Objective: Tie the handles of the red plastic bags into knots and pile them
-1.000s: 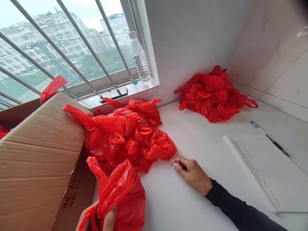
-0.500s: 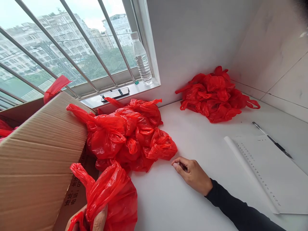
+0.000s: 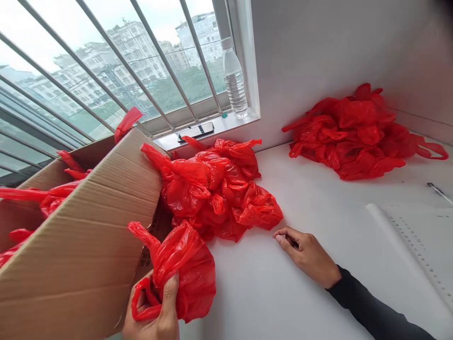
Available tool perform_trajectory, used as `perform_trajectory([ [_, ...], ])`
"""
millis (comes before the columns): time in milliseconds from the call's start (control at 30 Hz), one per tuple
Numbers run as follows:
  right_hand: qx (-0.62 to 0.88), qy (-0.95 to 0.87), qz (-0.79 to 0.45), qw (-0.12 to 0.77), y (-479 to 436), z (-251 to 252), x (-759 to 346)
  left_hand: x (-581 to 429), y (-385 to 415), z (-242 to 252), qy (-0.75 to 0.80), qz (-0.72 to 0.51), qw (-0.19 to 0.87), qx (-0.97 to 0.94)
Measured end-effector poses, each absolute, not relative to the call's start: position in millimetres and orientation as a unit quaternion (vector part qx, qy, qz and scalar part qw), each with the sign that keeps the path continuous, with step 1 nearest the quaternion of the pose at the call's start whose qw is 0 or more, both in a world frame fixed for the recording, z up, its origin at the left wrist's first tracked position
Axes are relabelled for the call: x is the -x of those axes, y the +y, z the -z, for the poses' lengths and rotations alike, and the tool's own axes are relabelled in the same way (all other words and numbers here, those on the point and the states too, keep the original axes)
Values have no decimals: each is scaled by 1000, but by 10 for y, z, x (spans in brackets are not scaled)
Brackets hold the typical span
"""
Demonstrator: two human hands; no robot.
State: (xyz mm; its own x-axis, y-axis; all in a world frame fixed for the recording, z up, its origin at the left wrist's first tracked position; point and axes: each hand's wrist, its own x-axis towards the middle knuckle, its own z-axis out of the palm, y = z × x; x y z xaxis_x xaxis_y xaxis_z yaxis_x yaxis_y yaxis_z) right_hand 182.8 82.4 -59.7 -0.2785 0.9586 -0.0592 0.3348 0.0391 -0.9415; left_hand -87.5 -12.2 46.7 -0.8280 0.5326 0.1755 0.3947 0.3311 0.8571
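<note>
My left hand [image 3: 155,309] is closed around the handles of a red plastic bag [image 3: 196,278], which bulges out to the right of my thumb. One twisted handle sticks up toward the upper left. Behind it lies a pile of red plastic bags [image 3: 219,189], bunched and resting against the carton. My right hand [image 3: 307,255] rests on the white table [image 3: 269,293], fingers curled and thumb against the index finger, with nothing visible in them. Its fingertips are just off the pile's right edge.
A cardboard box [image 3: 88,226] holding more red bags stands at left. Flatter red bags [image 3: 354,137] lie by the wall. On the sill are a phone [image 3: 196,131] and a water bottle [image 3: 235,85]. A notebook [image 3: 417,245] and a pen [image 3: 439,192] are at right.
The view has swung left, so more of the box shows and the table things sit farther right. My left hand has risen into view with the bag. My right hand keeps its pose.
</note>
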Motion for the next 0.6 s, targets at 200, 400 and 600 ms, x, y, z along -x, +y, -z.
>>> perform_trajectory([
  [200,521,-643,-484,285,759,617,-1852,930,-129,-415,798,-510,90,-308],
  [400,529,-650,-473,272,747,625,-1866,919,-111,-422,822,-466,28,-325],
  [600,536,-648,-475,256,740,634,-1860,1026,-77,-169,827,-403,71,-386],
])
